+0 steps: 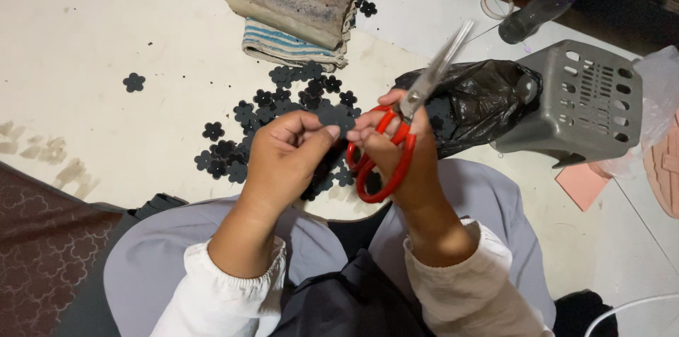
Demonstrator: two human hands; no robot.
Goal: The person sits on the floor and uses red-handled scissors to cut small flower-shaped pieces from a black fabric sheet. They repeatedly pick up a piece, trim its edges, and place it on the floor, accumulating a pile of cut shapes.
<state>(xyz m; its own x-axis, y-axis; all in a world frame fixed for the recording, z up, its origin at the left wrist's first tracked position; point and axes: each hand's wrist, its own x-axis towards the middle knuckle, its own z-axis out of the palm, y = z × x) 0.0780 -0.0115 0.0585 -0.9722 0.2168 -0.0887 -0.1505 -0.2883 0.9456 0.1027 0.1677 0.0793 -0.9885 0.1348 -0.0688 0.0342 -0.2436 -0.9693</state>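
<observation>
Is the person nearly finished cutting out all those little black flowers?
Many look done: a pile of black flower shapes lies on the floor, with strays like one flower off by itself. In hand: the left hand pinches a dark piece, and the right hand holds red-handled scissors, blades shut. What is left cannot be told; the black bag hides its contents.

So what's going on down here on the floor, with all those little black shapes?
A person sits on the floor cutting small black pieces. The right hand holds red-handled scissors, blades pointing up and away. The left hand pinches a small black piece right beside the scissors. A pile of black flower-shaped cutouts lies on the floor just past the hands. A black plastic bag sits to the right against a tipped grey basket, and folded cloths lie farther off.
</observation>
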